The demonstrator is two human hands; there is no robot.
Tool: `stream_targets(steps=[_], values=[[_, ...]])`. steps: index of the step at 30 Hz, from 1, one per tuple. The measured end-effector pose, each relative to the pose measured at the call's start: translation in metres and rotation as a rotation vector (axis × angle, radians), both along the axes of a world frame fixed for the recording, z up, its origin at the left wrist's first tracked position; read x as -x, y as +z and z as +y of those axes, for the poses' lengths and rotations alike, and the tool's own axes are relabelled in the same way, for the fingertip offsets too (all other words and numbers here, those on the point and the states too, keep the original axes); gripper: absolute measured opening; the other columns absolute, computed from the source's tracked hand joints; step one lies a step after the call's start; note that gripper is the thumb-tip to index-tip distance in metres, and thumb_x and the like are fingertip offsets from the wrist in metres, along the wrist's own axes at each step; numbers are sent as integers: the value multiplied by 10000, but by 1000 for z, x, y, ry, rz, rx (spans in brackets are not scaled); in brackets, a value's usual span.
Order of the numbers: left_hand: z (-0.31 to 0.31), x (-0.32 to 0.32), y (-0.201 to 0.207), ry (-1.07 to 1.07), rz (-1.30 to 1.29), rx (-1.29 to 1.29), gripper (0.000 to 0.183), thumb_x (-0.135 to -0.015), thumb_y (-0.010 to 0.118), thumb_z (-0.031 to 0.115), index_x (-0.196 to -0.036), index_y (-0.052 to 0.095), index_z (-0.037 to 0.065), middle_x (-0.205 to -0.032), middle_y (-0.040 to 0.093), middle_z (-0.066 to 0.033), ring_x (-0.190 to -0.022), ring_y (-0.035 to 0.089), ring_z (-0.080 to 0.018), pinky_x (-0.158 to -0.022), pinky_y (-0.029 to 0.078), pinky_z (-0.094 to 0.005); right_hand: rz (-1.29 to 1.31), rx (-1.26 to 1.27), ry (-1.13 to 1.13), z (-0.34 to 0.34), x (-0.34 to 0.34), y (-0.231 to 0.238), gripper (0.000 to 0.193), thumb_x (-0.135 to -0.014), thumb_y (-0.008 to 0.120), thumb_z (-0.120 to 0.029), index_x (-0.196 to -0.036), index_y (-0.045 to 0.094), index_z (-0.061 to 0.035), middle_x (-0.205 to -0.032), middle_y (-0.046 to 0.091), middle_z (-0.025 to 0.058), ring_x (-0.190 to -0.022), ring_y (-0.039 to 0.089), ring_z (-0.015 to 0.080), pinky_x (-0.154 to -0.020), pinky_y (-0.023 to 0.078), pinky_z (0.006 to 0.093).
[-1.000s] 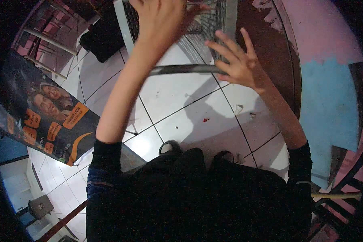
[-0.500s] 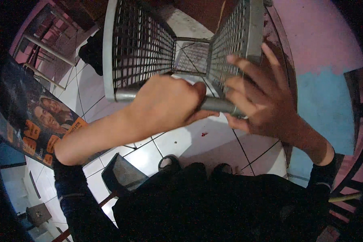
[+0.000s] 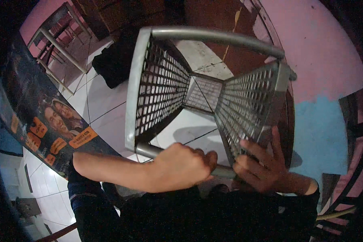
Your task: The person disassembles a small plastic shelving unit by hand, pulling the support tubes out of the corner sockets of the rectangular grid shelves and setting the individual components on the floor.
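In front of me stands or hangs a tall grey rack (image 3: 248,101) with perforated side panels and round tube rails; its lower end shows deep between the panels. My left hand (image 3: 181,167) is closed in a fist around the near tube (image 3: 149,150). At the near right corner, my right hand (image 3: 266,171) grips the rack, some fingers on the inner face of the right panel and one finger pointing up along its outside. The thumb of that hand is hidden. A second tube (image 3: 213,35) spans the far side.
White floor tiles (image 3: 109,109) lie below. At left is a dark printed banner (image 3: 24,88), with a metal-legged chair or table (image 3: 54,40) beyond. A black bundle (image 3: 113,62) lies on the floor behind the rack. A pink and blue wall (image 3: 318,129) rises at right.
The rack has come lower and nearer in view, so its far tube now shows. Both hands have moved down with it, and the right fingers have settled on the panel.
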State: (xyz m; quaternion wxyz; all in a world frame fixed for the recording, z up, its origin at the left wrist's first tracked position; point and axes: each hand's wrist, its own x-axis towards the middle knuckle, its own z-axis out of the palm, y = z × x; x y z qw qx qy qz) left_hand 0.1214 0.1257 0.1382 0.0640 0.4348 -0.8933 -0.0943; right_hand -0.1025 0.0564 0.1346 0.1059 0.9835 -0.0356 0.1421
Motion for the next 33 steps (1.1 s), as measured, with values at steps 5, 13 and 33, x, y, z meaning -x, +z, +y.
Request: stream_targets(steps=[5, 13, 33], values=[[6, 2, 6, 11, 12, -47, 285, -742, 534, 290, -780, 505, 9, -537, 535, -96, -452, 568, -233, -382, 440, -342, 31, 40, 44, 2, 7, 4, 252, -733, 561, -367, -753, 548, -116, -815, 526, 23, -1101, 448, 224, -934, 142, 700], [-24, -23, 38, -22, -111, -34, 278, -668, 626, 301, -634, 537, 41, -527, 533, -135, -521, 573, -295, -474, 465, -376, -37, -274, -171, -29, 20, 28, 402, -572, 723, -269, -881, 552, -78, -1113, 504, 94, -1221, 325, 310, -993, 136, 612], [-244, -68, 117, 406, 191, 203, 440, -627, 661, 364, -688, 580, -64, -557, 485, -107, -532, 481, -172, -482, 383, -351, -314, -655, -1000, -33, 5, -180, 791, -733, 625, -394, -1276, 249, 41, -1206, 371, 267, -1118, 388, 353, -907, 306, 478]])
